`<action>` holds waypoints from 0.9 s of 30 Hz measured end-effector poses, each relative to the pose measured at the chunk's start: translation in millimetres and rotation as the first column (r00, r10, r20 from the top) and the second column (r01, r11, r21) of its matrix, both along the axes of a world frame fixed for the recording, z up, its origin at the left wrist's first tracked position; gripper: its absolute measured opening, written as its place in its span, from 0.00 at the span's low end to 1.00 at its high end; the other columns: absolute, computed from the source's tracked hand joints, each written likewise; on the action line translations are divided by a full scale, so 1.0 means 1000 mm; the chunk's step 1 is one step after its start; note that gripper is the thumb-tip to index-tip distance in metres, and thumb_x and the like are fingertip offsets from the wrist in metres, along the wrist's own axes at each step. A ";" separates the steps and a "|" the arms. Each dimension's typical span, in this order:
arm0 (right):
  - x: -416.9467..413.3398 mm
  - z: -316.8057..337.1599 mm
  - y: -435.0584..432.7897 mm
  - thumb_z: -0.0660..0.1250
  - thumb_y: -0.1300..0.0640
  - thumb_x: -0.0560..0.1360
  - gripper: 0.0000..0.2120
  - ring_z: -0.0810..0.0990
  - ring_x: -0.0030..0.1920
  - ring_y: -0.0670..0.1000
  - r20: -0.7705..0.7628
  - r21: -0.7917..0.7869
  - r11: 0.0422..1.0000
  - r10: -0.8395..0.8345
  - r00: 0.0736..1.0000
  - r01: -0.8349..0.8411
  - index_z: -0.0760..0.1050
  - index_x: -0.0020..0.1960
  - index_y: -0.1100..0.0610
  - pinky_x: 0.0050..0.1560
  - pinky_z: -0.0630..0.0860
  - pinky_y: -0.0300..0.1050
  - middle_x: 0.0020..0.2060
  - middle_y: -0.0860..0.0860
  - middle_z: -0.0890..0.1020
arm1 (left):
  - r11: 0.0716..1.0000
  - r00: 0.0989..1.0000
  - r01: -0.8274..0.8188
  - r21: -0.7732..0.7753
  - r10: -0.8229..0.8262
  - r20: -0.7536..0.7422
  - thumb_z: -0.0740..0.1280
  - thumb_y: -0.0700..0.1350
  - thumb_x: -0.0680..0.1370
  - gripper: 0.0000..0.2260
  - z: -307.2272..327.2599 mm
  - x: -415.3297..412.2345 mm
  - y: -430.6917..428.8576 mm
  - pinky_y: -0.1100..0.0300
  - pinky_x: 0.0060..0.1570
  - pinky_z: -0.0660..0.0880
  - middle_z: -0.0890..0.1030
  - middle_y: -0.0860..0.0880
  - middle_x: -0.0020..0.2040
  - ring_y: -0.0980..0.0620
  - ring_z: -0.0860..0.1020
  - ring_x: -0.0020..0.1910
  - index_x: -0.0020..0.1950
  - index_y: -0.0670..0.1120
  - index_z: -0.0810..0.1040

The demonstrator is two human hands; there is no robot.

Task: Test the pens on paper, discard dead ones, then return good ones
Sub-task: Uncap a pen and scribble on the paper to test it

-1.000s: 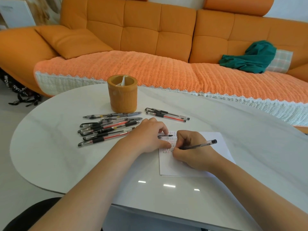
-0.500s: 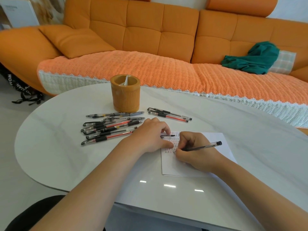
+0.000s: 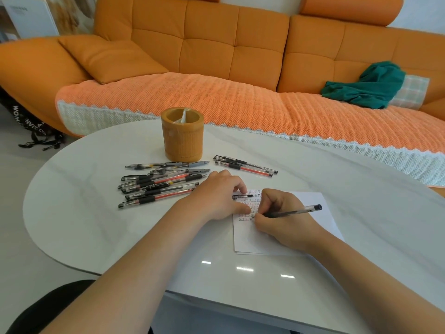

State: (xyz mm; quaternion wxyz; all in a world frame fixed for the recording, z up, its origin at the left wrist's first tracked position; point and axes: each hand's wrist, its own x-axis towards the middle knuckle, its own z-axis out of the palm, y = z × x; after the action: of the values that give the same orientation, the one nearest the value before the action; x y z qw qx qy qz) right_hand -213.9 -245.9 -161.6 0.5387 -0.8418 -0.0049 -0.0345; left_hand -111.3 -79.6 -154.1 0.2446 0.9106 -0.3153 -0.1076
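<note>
The right hand [image 3: 284,220] is closed around a pen [image 3: 292,211]. Its fingers [image 3: 269,203] pinch the pen low down, near the tip, and the tip touches the paper [image 3: 260,242]. The back end of the pen sticks out to the right, past the hand.

The left hand [image 3: 216,196] lies on the left edge of the paper and holds it still. Its fingers are curled, and a small dark thing [image 3: 242,196], maybe a pen cap, pokes out from under them. I cannot tell if the hand grips it or just rests on it.

The top of the paper already has rows of small red and dark marks [image 3: 250,208], so I think many pens are tested. This pen is being tried now.

A bit farther, left of the hands, a big pile of pens [image 3: 159,184] lies on the white table [image 3: 96,213]. A small bunch of pens [image 3: 245,165] lies apart, beyond the paper. I cannot tell which bunch is good or dead.

Farther still stands the orange pen cup [image 3: 182,135]. No pens show in it, so the putting back is probably still left to do.
</note>
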 end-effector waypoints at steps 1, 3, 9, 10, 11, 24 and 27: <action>0.000 0.000 0.000 0.69 0.69 0.71 0.12 0.70 0.28 0.49 0.001 0.012 1.000 0.001 1.000 -0.001 0.70 0.34 0.60 0.29 0.68 0.41 0.28 0.52 0.74 | 1.000 1.000 0.000 0.002 0.000 -0.001 0.74 0.61 0.71 0.20 0.000 0.000 0.000 0.51 0.61 0.71 0.72 0.55 0.57 0.53 0.66 0.61 0.60 0.59 0.76; 0.000 -0.002 0.000 0.69 0.69 0.72 0.10 0.70 0.28 0.50 -0.005 0.016 1.000 0.011 1.000 -0.011 0.70 0.35 0.61 0.29 0.68 0.42 0.29 0.53 0.74 | 1.000 1.000 0.002 0.009 -0.002 -0.001 0.74 0.61 0.71 0.20 0.001 0.000 0.000 0.51 0.61 0.71 0.72 0.55 0.58 0.53 0.67 0.61 0.60 0.60 0.76; 0.000 -0.001 -0.001 0.69 0.68 0.70 0.10 0.71 0.28 0.50 -0.027 0.004 1.000 0.024 0.999 -0.024 0.71 0.34 0.61 0.30 0.69 0.43 0.28 0.53 0.74 | 1.000 1.000 0.005 0.006 -0.005 -0.001 0.74 0.61 0.71 0.20 0.001 0.000 0.000 0.52 0.60 0.70 0.72 0.55 0.57 0.53 0.67 0.61 0.61 0.59 0.76; 0.000 -0.001 -0.001 0.69 0.68 0.70 0.10 0.71 0.28 0.50 -0.028 0.002 1.000 0.025 0.999 -0.025 0.71 0.34 0.61 0.31 0.69 0.43 0.28 0.53 0.75 | 1.000 1.000 0.004 0.006 -0.004 0.000 0.74 0.61 0.71 0.20 0.001 0.000 0.000 0.52 0.61 0.71 0.72 0.55 0.57 0.53 0.67 0.61 0.61 0.59 0.76; 0.000 -0.001 -0.001 0.69 0.68 0.70 0.09 0.71 0.28 0.50 -0.027 0.000 1.000 0.025 0.999 -0.025 0.71 0.34 0.61 0.31 0.69 0.43 0.28 0.54 0.75 | 1.000 1.000 0.003 0.007 -0.004 0.001 0.74 0.61 0.71 0.20 0.001 0.000 0.000 0.51 0.61 0.71 0.72 0.55 0.58 0.53 0.67 0.61 0.61 0.59 0.76; -0.001 0.003 0.001 0.67 0.70 0.70 0.11 0.69 0.27 0.51 -0.042 0.014 1.000 -0.007 0.999 0.008 0.68 0.34 0.59 0.29 0.67 0.44 0.27 0.53 0.73 | 1.000 0.999 0.008 0.007 -0.008 0.033 0.74 0.61 0.72 0.20 -0.001 -0.001 0.001 0.55 0.58 0.69 0.72 0.55 0.57 0.53 0.66 0.61 0.61 0.59 0.76; 0.000 0.004 -0.002 0.67 0.71 0.73 0.11 0.67 0.25 0.51 -0.035 0.145 0.986 -0.083 0.996 0.087 0.69 0.36 0.61 0.27 0.64 0.41 0.25 0.53 0.72 | 1.000 0.999 0.017 0.000 -0.017 0.030 0.74 0.62 0.72 0.20 0.000 -0.001 0.001 0.58 0.54 0.67 0.71 0.55 0.56 0.54 0.66 0.60 0.61 0.59 0.76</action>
State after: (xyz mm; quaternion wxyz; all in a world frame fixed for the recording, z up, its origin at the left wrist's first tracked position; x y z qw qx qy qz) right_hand -213.7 -247.5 -157.5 0.5971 -0.7998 0.0414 -0.0454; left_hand -112.0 -78.8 -154.2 0.2391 0.9093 -0.3268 -0.0957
